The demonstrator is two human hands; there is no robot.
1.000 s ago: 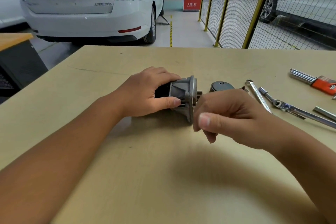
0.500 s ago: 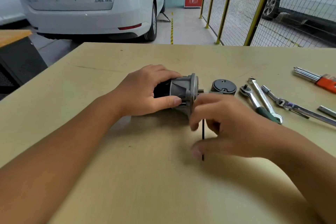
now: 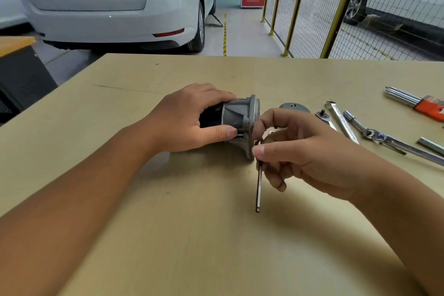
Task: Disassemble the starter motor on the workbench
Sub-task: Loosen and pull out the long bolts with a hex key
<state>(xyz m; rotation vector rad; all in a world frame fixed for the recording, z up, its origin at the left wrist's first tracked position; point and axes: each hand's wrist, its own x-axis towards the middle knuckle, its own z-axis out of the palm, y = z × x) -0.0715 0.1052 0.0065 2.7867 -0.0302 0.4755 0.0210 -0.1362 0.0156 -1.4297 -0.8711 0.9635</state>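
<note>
The starter motor point(image 3: 236, 118) lies on its side in the middle of the workbench point(image 3: 168, 235), its grey flanged housing facing right and its black body to the left. My left hand point(image 3: 189, 118) grips the black body, thumb in front. My right hand point(image 3: 295, 151) pinches a thin hex key point(image 3: 258, 185) right at the flange's face. The key's long arm hangs down toward me; its short end is hidden by my fingers. A removed round grey end cap point(image 3: 294, 107) lies just behind my right hand.
To the right lie a ratchet point(image 3: 323, 116), a slim wrench point(image 3: 342, 121), a long socket wrench point(image 3: 389, 139) and an orange-holdered hex key set point(image 3: 418, 101). White cars and a yellow mesh fence stand beyond the bench's far edge.
My right hand has turned the hex key: one second ago no key showed, then its arm pointed down under my fingers, and now it hangs lower and fully visible. My left hand keeps its hold.
</note>
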